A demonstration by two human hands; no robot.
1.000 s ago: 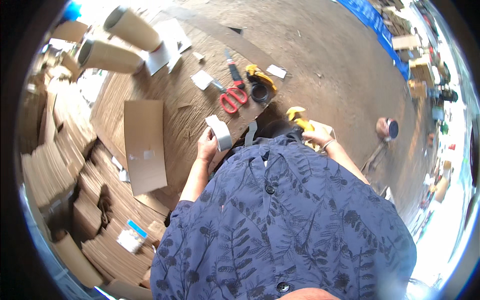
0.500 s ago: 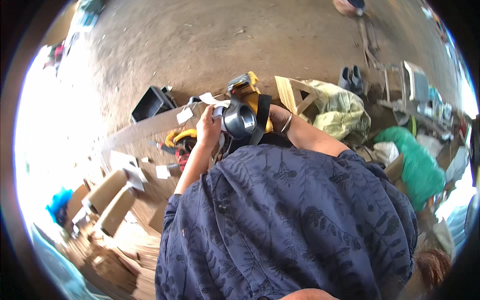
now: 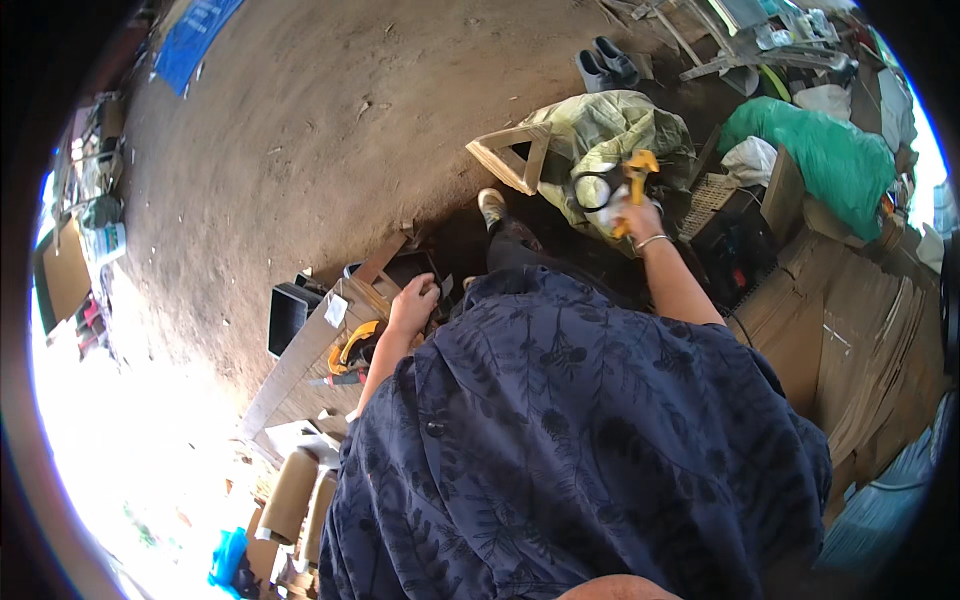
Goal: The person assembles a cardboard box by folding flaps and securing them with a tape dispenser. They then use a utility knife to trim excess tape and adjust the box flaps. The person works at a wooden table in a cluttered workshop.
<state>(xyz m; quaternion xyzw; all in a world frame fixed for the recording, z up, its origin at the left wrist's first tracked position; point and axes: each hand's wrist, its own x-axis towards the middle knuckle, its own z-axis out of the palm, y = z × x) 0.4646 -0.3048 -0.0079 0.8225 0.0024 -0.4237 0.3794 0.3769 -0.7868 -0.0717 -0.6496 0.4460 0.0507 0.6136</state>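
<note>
Your right hand [image 3: 632, 212] is stretched out ahead and to the right, fingers clamped around a yellow-handled tape dispenser [image 3: 622, 185] with a dark roll ring on its left side. You hold it up in the air, clear of the crumpled pale-green sheet [image 3: 600, 130] below it, likely so the roll hangs free of the clutter. Your left hand [image 3: 414, 305] is well apart from the right, lowered onto the edge of the wooden board [image 3: 300, 360] beside a dark tray [image 3: 405, 268]; the fingers curl loosely, and you cannot tell whether they grip anything or only rest there, perhaps as a brace while you lean.

Just left of that hand, on the board, lies a yellow and black tool [image 3: 350, 345] with something red beside it, kept within easy reach. A black box [image 3: 287, 315] sits off the board's far edge on the dirt floor [image 3: 300, 150].

Room differs by side. Ahead and to the left the floor is wide and bare, so the left arm has free travel. To the right, things crowd close: a wooden triangle frame [image 3: 510, 158] touches the green sheet, a black crate [image 3: 735, 250] stands just beside your right forearm, and stacked flat cardboard [image 3: 870, 330] fills the edge beyond it. Cardboard tubes [image 3: 295, 495] lie near the board's near end, at lower left.
</note>
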